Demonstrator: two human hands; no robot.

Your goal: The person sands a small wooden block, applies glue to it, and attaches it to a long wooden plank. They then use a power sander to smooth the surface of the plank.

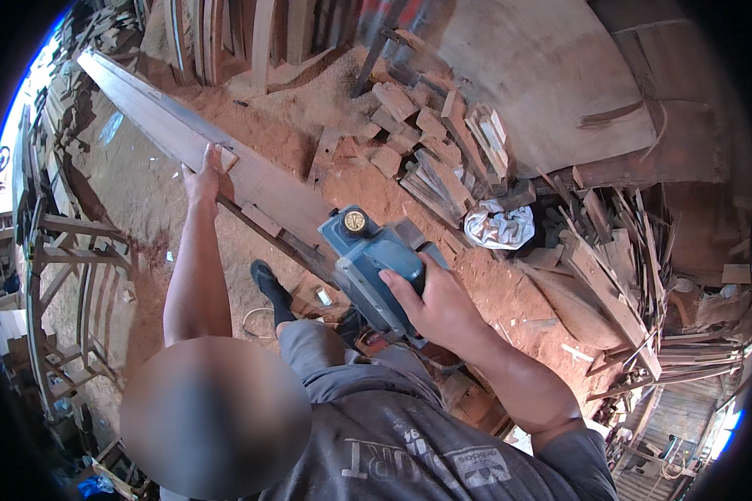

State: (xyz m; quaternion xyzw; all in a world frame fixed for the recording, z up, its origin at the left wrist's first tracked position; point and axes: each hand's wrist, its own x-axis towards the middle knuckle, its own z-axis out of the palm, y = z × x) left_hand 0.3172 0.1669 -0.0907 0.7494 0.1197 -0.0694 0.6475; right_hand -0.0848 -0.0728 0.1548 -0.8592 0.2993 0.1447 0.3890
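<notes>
A long pale wooden board (263, 185) runs diagonally from the upper left toward my body. My left hand (202, 174) grips the board partway along, beside a small piece of wood (228, 159) at its fingers. In my right hand (443, 302) is a blue-grey electric hand planer (380, 271), held by its top handle with the fingers wrapped round it. The planer is at the near end of the board; its underside is hidden, so I cannot tell whether it touches the wood.
Offcuts (426, 138) lie piled on the reddish floor beyond the board, near a white sack (499, 225). Large plywood sheets (543, 75) lean at the upper right. More scrap wood (602, 275) is heaped at right. A wooden frame (75, 250) stands at left. My foot (267, 284) is below the board.
</notes>
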